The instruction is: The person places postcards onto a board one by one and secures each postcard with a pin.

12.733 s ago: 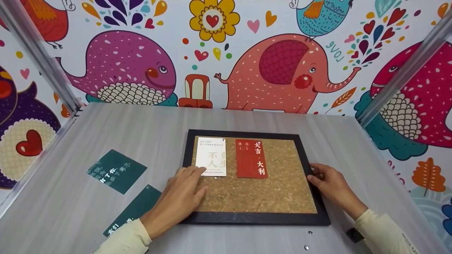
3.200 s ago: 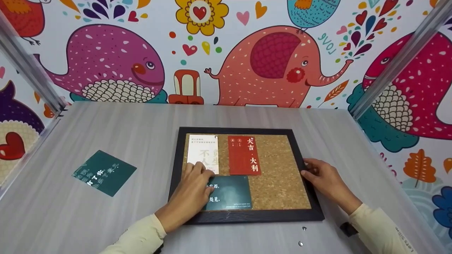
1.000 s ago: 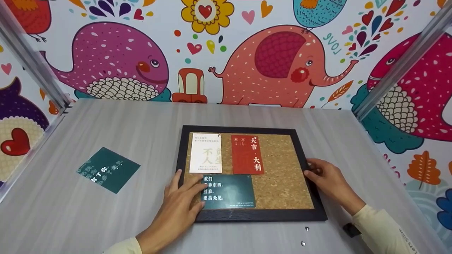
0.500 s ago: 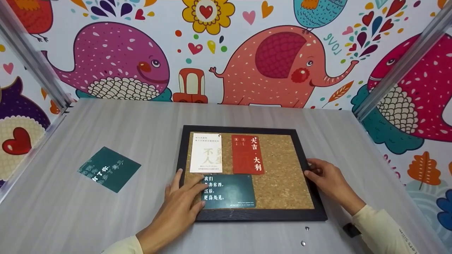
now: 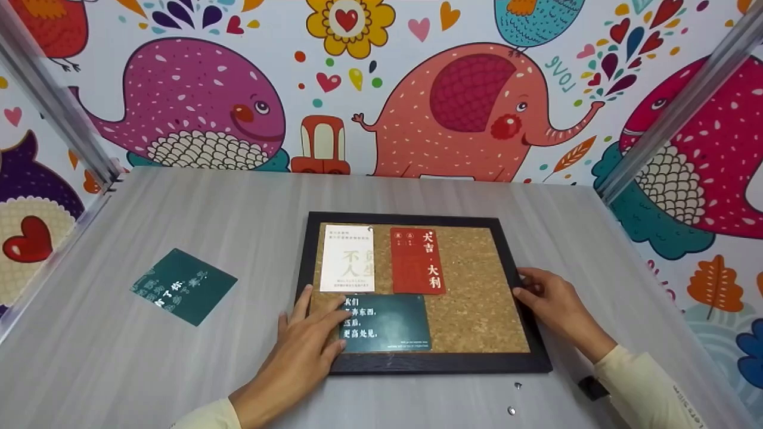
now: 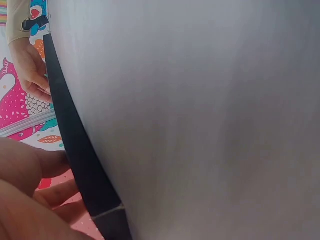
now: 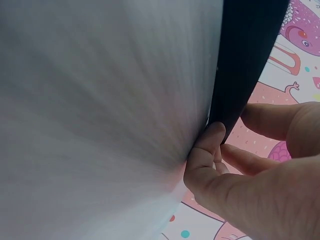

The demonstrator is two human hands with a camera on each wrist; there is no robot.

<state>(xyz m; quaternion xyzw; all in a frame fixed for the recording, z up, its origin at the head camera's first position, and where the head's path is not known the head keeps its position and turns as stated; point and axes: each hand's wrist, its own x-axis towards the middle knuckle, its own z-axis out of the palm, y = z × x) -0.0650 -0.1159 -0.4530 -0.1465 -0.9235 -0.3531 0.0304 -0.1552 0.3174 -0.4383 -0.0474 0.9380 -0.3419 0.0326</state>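
In the head view, a black-framed corkboard (image 5: pixel 480 322) lies on the table. A white card (image 5: pixel 347 256) and a red card (image 5: pixel 411 262) sit side by side on its upper half, each with a small tack-like dot near its top right corner. Below them, on the cork, lies a dark green card (image 5: pixel 393 328) with white lettering. My left hand (image 5: pixel 301 345) rests over the board's left edge, fingers loosely spread, fingertips and thumb at the green card's left end. My right hand (image 5: pixel 557 310) grips the right side of the frame; the right wrist view has its fingers (image 7: pixel 205 155) curled at the frame edge.
Another green card (image 5: pixel 183 287) lies turned at an angle on the table, left of the board. Two small silver tacks (image 5: pixel 511 411) are on the table below the board's lower right corner. A cartoon-printed wall (image 5: pixel 411 143) stands behind the table.
One green card has moved from the table onto the cork, under the white and red cards. My left hand has since drawn back left off it. The right hand has stayed at the frame.
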